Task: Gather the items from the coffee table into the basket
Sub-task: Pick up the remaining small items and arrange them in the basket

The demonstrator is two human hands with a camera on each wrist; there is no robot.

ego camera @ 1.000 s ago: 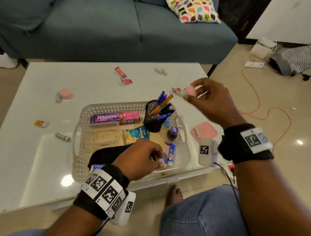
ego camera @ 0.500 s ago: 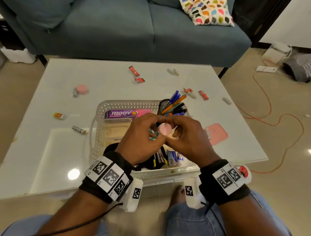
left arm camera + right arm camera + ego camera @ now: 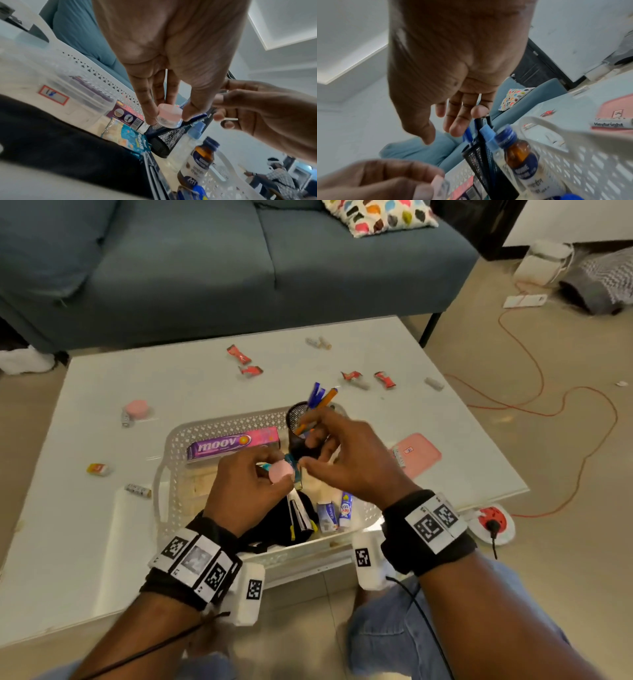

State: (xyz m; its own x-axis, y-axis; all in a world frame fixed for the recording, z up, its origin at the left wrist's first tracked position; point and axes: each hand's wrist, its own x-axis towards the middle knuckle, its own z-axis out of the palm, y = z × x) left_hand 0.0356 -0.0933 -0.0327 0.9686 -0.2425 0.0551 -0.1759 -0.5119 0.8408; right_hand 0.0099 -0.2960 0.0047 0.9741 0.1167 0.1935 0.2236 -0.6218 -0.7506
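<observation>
A small clear jar with a pink lid [image 3: 283,469] hangs over the middle of the white lattice basket [image 3: 219,422]. My left hand [image 3: 278,474] pinches it between thumb and fingertips; the left wrist view shows the jar [image 3: 169,117] in that pinch. My right hand [image 3: 310,454] hovers just right of the jar, fingers spread and holding nothing, close to the black mesh pen holder [image 3: 297,419]. In the right wrist view the right hand [image 3: 441,135] is open above the pen holder [image 3: 481,161].
The basket holds a purple Moov box [image 3: 233,442], a black pouch [image 3: 274,525], small tubes [image 3: 346,508] and a brown bottle [image 3: 520,152]. On the white table lie red wrappers [image 3: 239,355], another pink jar [image 3: 136,408], batteries [image 3: 138,490] and a pink case [image 3: 419,453].
The right hand carried the pink jar from over the table's right side to the basket, passed it to the left hand and let go. The left hand now holds it alone.
</observation>
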